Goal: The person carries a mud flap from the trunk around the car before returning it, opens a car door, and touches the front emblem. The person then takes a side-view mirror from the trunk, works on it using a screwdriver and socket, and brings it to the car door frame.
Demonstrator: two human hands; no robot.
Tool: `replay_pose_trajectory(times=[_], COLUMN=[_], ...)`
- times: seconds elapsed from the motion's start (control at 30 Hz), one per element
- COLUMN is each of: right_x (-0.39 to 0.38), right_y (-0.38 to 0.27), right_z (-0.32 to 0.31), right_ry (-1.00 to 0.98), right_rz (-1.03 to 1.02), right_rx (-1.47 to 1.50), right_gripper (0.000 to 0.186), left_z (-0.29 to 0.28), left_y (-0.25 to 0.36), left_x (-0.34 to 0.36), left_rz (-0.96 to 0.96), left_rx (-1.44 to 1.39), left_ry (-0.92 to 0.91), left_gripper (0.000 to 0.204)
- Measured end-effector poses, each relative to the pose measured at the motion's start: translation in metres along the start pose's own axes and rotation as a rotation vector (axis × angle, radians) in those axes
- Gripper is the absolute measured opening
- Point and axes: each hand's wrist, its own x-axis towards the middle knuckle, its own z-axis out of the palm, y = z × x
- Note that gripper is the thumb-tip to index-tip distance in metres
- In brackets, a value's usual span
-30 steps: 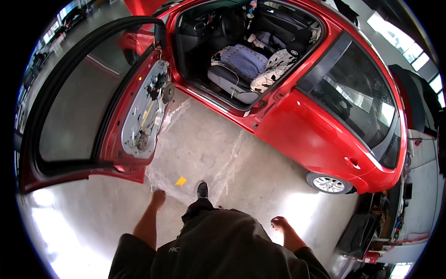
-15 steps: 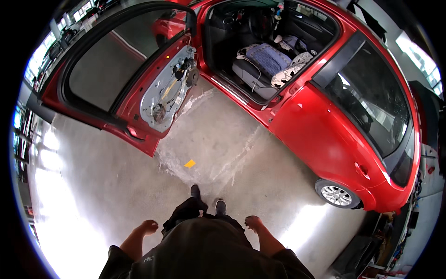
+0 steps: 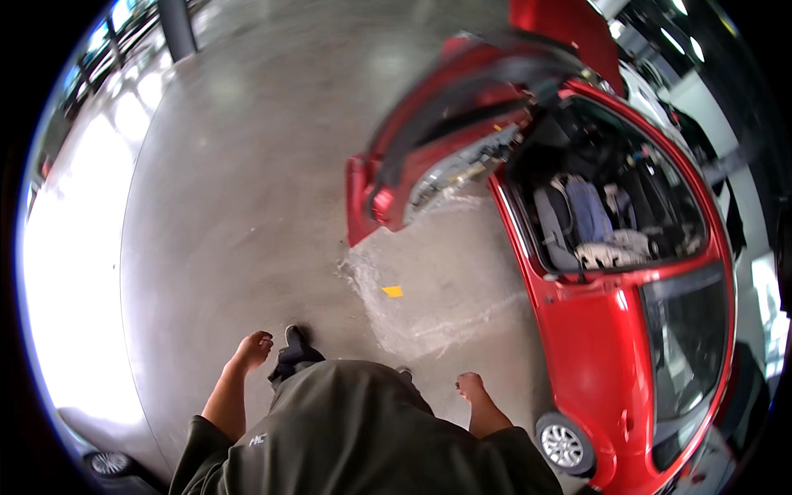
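Observation:
My left hand [image 3: 254, 351] hangs by my side over the floor, its fingers loosely curled with nothing showing in them. On the other side of my body, my right hand [image 3: 469, 384] is also curled and touches nothing. Ahead and to the right stands a red car [image 3: 586, 346]. Its front door [image 3: 375, 194] is swung wide, blurred, and lacks its inner trim, so the metal panel [image 3: 454, 173] shows. Through the doorway I see a seat with a blue and patterned cover [image 3: 587, 210]. Both hands are apart from the car.
A yellow piece [image 3: 393, 291] lies on the grey concrete floor [image 3: 247, 223] between me and the door. The car's rear wheel [image 3: 565, 444] is close on my right. Another car's wheel [image 3: 110, 464] shows at the lower left. A dark pillar [image 3: 176, 29] stands far left.
My view has turned left, so the red car and its door sit further right. My left foot has stepped forward, and my left hand has swung forward and up.

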Motion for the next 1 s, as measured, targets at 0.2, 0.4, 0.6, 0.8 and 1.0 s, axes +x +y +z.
replay_pose_trajectory(times=[0.2,0.4,0.6,0.8,1.0], right_x=[-0.054,-0.098,-0.036,-0.049,-0.093], right_y=[-0.290,-0.643,-0.858,-0.942,-0.995], right_z=[0.223,0.354,0.420,0.449,0.440], right_ry=[-0.004,-0.039,-0.050,-0.180,-0.148], right_rz=[-0.473,-0.854,-0.843,-0.911,-0.985], right_rx=[0.059,-0.116,-0.302,-0.566,-0.415], right_gripper=[0.015,0.024,0.024,0.028,0.028], left_z=[-0.212,-0.371,-0.434,-0.465,-0.529], left_y=[-0.118,-0.079,0.019,-0.074,-0.087], left_x=[0.062,0.231,0.379,0.325,0.288], left_rz=[-0.263,-0.159,-0.055,-0.381,-0.709], left_rx=[0.357,0.070,0.075,-0.295,-0.526], left_ry=[0.141,0.258,0.119,0.042,0.328], left_gripper=[0.026,0.025,0.023,0.027,0.023])
